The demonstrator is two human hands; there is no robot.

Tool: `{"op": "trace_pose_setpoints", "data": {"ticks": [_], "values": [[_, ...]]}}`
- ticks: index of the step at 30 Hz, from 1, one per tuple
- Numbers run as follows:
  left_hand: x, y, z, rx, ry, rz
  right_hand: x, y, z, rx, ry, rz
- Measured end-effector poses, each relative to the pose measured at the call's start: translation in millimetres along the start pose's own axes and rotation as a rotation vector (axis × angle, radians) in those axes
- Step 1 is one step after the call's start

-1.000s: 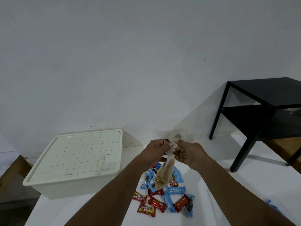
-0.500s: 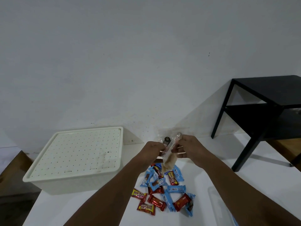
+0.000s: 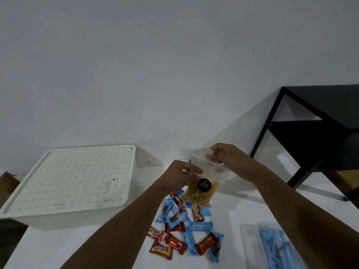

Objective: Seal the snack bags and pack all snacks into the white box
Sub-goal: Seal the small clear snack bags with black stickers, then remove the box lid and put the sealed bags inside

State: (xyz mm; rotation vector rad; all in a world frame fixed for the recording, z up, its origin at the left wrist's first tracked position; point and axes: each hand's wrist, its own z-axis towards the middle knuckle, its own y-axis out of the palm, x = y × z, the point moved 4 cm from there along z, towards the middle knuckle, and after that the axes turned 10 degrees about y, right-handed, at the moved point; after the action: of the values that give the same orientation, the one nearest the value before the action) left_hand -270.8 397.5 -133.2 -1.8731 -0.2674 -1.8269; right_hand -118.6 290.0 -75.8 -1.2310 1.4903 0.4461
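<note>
I hold a clear zip bag (image 3: 202,189) of yellow-brown snacks with a round black label above the table. My left hand (image 3: 180,173) pinches the bag's top left corner. My right hand (image 3: 227,158) pinches its top right end, along the zip strip. Below the bag lies a pile of small wrapped snacks (image 3: 186,228) in blue and red wrappers. The white box (image 3: 68,183) stands at the left with its perforated lid on.
A black side table (image 3: 318,131) stands at the right against the white wall. A clear plastic container holding something blue (image 3: 272,247) lies at the table's front right. The white tabletop (image 3: 48,247) ends at the left near the box.
The bag has turned flat-on to me and my hands have moved apart along its top, the right one going up and right. The view has tipped down a little.
</note>
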Motion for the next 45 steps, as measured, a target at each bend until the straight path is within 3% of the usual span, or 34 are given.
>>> {"op": "trace_pose_setpoints", "data": {"ticks": [3,7,12,19,25,32,37,45], "values": [[-23,-4,16,0.119,-0.032,-0.033,32,-5,18,0.047,0.077,0.265],[-65,-3,37,0.262,-0.108,-0.047,88,9,41,-0.053,0.175,0.371],[-121,3,62,0.329,-0.198,-0.001,135,27,89,0.033,0.303,0.552],[-162,15,112,0.403,-0.268,0.110,164,26,162,0.203,0.397,0.414],[-172,13,130,0.283,-0.380,0.259,167,20,190,0.252,0.386,0.311],[-126,-12,87,0.314,-0.380,0.272,118,17,155,0.461,0.163,0.147],[-75,-69,26,0.473,-0.196,0.462,56,87,130,0.259,0.073,0.100],[-67,-216,-120,0.682,-0.126,0.697,13,244,79,0.090,-0.025,-0.017]]}}
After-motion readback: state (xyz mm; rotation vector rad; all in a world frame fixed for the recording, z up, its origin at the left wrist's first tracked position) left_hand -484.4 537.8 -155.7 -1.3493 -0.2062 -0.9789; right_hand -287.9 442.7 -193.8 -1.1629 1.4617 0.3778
